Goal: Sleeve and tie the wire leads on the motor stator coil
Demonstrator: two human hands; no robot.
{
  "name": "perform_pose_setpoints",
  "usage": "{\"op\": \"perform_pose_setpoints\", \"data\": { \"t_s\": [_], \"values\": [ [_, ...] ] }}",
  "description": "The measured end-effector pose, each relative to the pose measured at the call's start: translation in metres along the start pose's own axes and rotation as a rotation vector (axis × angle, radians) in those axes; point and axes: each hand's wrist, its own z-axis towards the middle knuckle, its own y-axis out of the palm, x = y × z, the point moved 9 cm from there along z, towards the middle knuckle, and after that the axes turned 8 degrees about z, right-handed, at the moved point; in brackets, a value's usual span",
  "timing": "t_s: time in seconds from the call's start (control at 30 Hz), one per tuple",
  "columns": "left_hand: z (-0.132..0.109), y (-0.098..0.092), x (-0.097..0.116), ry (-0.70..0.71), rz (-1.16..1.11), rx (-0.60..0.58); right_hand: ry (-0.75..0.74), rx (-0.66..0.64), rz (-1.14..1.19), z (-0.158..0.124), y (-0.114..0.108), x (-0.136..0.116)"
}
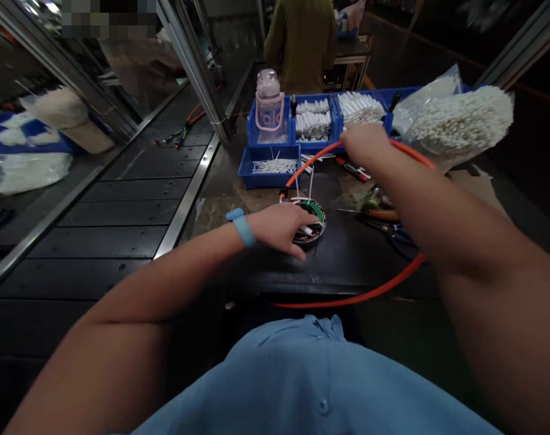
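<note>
left hand lay spread over wired round part, frame centre | right hand gripped orange cable, upper right | likely cable positioning; next needed slack

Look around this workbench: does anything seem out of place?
A drinking bottle stands in a blue bin, odd beside a bin of white tubes. Some loose white pieces lie on the workbench, outside the bins.

Left hand is spread over this round wired part with a green ring, right hand has the orange cable lifted, blue bins of white tubes right behind.
</note>
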Motion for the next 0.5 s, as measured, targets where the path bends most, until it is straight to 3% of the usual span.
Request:
{"op": "perform_pose_setpoints", "data": {
  "t_s": [0.07, 0.17, 0.23, 0.3, 0.43, 0.5],
  "values": [
    [-0.01, 0.008, -0.003, -0.058, 0.052, 0.021, -0.098, -0.049, 0.022, -0.015, 0.034, -0.015],
    [-0.012, 0.023, 0.002, -0.232, 0.125, 0.03, -0.165, -0.049, 0.142, -0.059, 0.058, -0.041],
    [-0.01, 0.026, 0.006, -0.356, 0.112, 0.053, -0.141, -0.012, 0.347, -0.089, 0.059, -0.055],
    [-0.012, 0.019, 0.005, -0.431, 0.008, 0.152, -0.1, 0.024, 0.573, -0.118, 0.057, -0.066],
    [-0.044, -0.015, -0.027, -0.348, -0.355, 0.504, -0.011, 0.081, 0.802, -0.177, 0.05, -0.081],
    [-0.061, -0.021, -0.049, -0.257, -0.337, 0.49, 0.045, 0.162, 0.847, -0.201, 0.038, -0.084]
  ]
}}
